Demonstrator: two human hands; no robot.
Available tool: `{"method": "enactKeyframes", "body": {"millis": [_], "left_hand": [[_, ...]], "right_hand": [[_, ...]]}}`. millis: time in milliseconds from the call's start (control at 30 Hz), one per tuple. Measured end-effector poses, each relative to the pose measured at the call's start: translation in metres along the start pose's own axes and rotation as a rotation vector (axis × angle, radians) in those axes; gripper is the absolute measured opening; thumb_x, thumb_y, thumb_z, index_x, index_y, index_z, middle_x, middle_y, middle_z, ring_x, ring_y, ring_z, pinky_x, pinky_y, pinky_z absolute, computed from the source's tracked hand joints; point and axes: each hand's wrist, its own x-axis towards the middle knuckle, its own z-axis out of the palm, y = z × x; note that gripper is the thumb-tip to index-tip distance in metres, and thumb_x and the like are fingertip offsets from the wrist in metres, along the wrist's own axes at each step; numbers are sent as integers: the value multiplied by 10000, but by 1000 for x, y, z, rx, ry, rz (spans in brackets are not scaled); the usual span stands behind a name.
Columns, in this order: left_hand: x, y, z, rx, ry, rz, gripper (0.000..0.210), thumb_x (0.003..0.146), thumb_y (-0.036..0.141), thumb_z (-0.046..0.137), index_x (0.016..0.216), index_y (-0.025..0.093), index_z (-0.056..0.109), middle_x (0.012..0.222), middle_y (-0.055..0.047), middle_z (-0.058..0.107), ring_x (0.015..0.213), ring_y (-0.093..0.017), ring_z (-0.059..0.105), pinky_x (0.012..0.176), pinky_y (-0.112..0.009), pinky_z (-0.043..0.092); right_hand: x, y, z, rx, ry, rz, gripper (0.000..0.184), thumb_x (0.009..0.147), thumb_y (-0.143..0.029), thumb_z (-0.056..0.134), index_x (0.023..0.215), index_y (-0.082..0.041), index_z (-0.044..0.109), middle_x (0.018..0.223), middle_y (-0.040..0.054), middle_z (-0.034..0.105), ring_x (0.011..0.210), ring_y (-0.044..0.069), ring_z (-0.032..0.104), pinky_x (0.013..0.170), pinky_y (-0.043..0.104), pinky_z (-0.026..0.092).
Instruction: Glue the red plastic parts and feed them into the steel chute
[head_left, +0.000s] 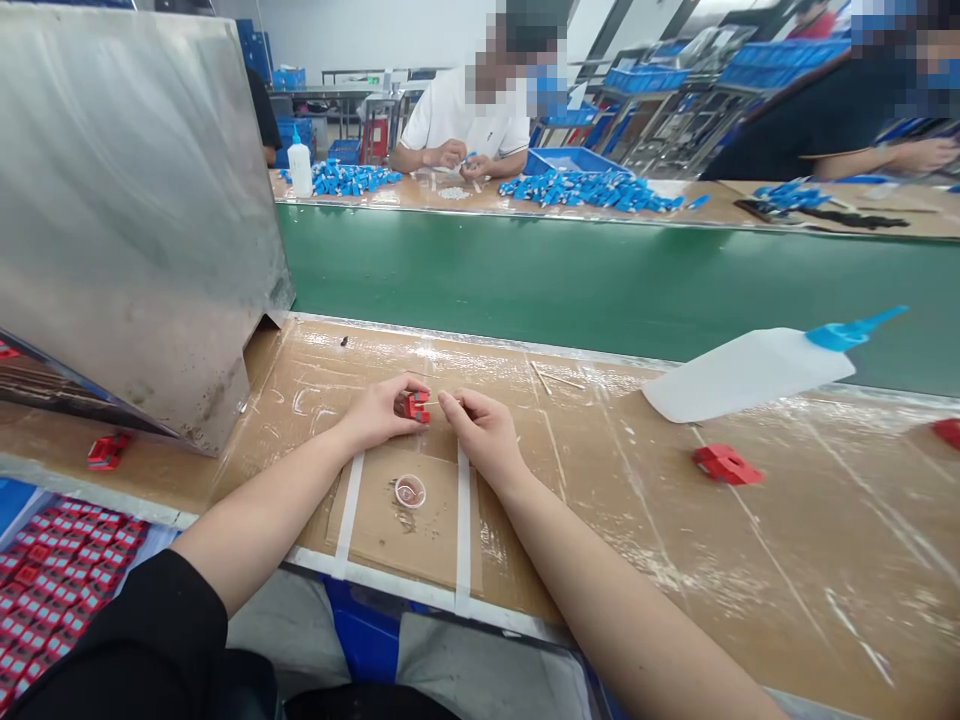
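The brown tabletop (600, 470) carries a bottle (742, 375), sticks (562, 381) and red pieces (726, 464).

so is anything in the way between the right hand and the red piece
Nothing visible; the gap holds only the thin stick in the right hand, pointing at the red piece in the left hand.

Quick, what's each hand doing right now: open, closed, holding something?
Left hand: closed, gripping a small red piece.
Right hand: closed, pinching a thin pale stick.
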Motion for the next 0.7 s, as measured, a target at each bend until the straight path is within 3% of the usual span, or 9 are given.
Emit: {"method": "enactKeyframes", "body": {"millis": [367, 433, 533, 600, 700], "left_hand": [[0, 2, 0, -11, 11, -11, 523, 711, 196, 820, 1194, 192, 620, 1041, -23, 701, 862, -140, 676, 831, -280, 532], [0, 1, -1, -37, 22, -6, 534, 710, 201, 828, 1199, 188, 614, 1018, -23, 694, 842, -134, 670, 817, -274, 531], [3, -3, -1, -78, 38, 6, 546, 712, 197, 835, 1209, 180, 609, 993, -28, 691, 838, -135, 670, 825, -283, 536], [6, -8, -2, -91, 52, 22, 554, 712, 198, 840, 1216, 180, 613, 1038, -41, 692, 858, -137, 670, 849, -296, 539], [9, -16, 0, -103, 74, 41, 558, 694, 199, 856, 1200, 176, 623, 1100, -57, 689, 873, -136, 666, 858, -298, 537]], "right_hand": [[-2, -6, -6, 18, 41, -58, 530, 974, -489, 562, 591, -209, 324, 598, -37, 286, 575, 124, 292, 566, 297, 232], [-5, -11, -12, 87, -89, -142, 539, 999, -485, 530, 586, -212, 318, 590, -37, 294, 561, 124, 301, 569, 299, 243], [-10, -21, -15, 110, -542, -326, 530, 1031, -428, 488, 585, -210, 302, 580, -45, 285, 532, 115, 296, 563, 294, 248], [-11, -27, -13, 11, -753, -414, 514, 1042, -391, 475, 588, -206, 324, 576, -46, 318, 521, 111, 313, 558, 289, 251], [-15, -28, -12, -250, -797, -517, 489, 1057, -393, 444, 608, -201, 457, 588, -15, 464, 528, 122, 415, 560, 288, 284]]}}
